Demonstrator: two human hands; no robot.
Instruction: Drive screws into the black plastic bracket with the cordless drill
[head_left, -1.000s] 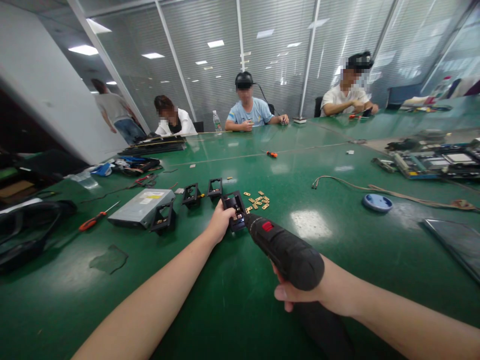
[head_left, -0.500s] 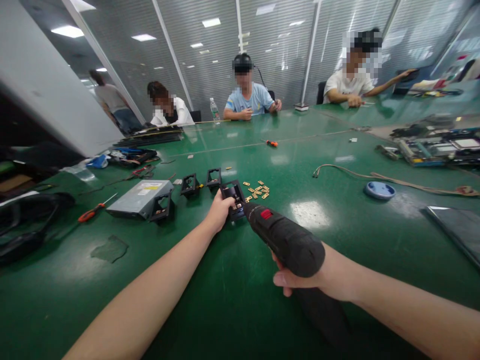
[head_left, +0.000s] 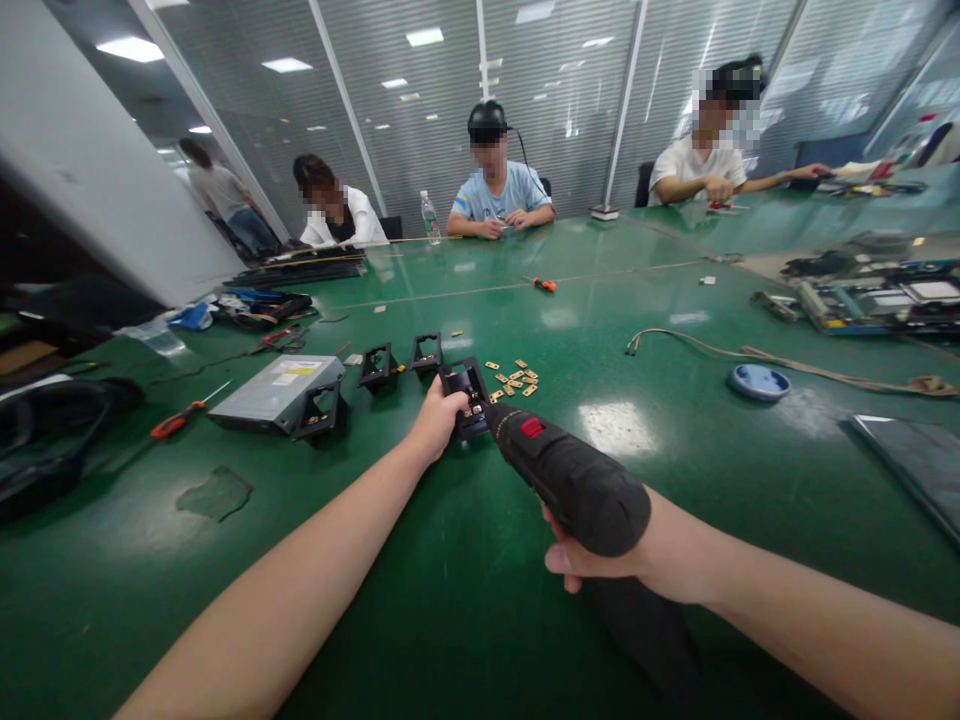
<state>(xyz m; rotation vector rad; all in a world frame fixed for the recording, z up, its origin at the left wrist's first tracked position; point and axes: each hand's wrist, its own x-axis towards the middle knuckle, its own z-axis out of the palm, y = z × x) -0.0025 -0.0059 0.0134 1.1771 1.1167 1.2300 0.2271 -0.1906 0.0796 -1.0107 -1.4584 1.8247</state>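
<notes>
My left hand (head_left: 436, 422) grips a small black plastic bracket (head_left: 466, 392) on the green table (head_left: 465, 600), holding it from its left side. My right hand (head_left: 634, 565) is wrapped round the grip of a black electric screwdriver (head_left: 570, 485) with a red switch. The tool's tip points into the bracket, where small brass parts show. Two more black brackets (head_left: 401, 362) stand just behind, and another (head_left: 319, 412) leans at a grey drive box (head_left: 274, 392). Several loose brass plates (head_left: 514, 382) lie to the right of the held bracket.
An orange-handled screwdriver (head_left: 176, 420) lies at the left, near black cables. A blue round lid (head_left: 757, 381), a long cable and circuit boards (head_left: 874, 298) are at the right, with a dark panel (head_left: 911, 470) near the edge. Three seated people work at the far side; one person walks at the left.
The view has dipped slightly, so everything sits a little higher in the picture. My hands keep the same hold on bracket and screwdriver. The person at the far right stretched an arm out.
</notes>
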